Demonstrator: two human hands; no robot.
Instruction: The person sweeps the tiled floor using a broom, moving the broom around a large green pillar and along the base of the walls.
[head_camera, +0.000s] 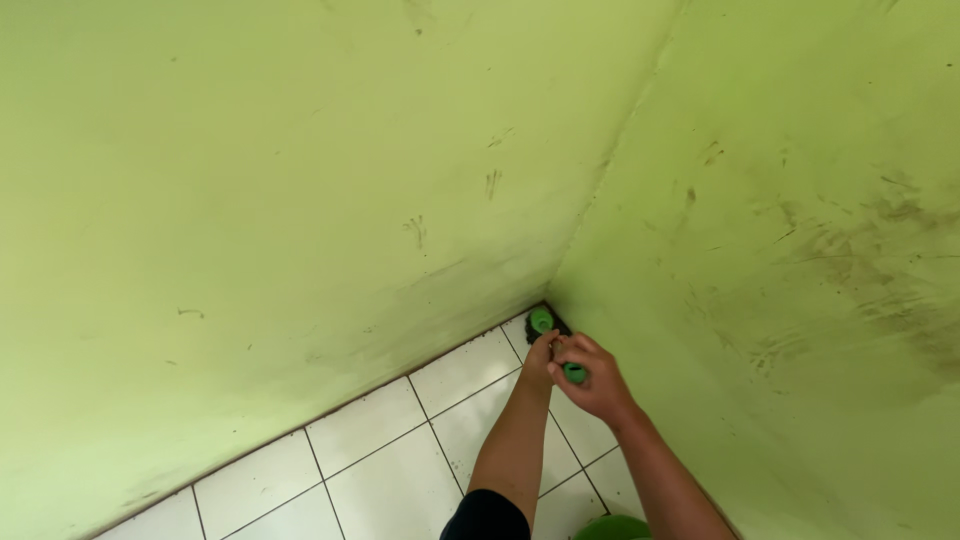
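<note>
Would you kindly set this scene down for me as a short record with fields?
place: corner where two green walls meet a white tiled floor
left hand: reaching into the corner, beside a round green knob on a dark object
right hand: closed on a small green cap
walls: scuffed with dark marks
bottom edge: part of a green round thing

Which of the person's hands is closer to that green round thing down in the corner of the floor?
Left. The left hand reaches right up to the green round thing, fingertips just below it. The right hand sits farther back, gripping a small green piece.
</note>
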